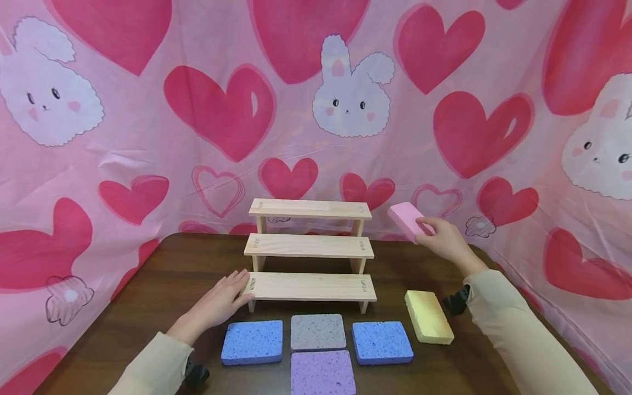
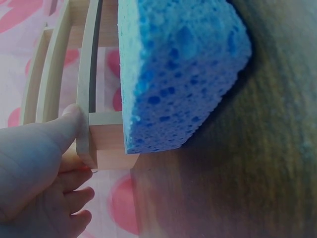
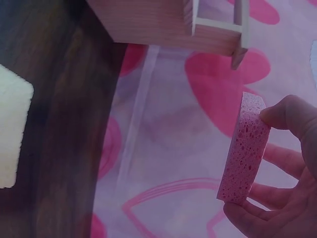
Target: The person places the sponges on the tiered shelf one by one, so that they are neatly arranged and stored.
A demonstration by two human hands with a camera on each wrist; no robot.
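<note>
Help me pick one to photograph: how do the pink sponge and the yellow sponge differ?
Colour: the pink sponge is pale pink, the yellow sponge pale yellow. Support: the right hand holds the pink sponge in the air; the yellow sponge lies on the table. Pose: the pink sponge is tilted, the yellow sponge flat. Both are rectangular blocks, right of the wooden stand in the head view.
</note>
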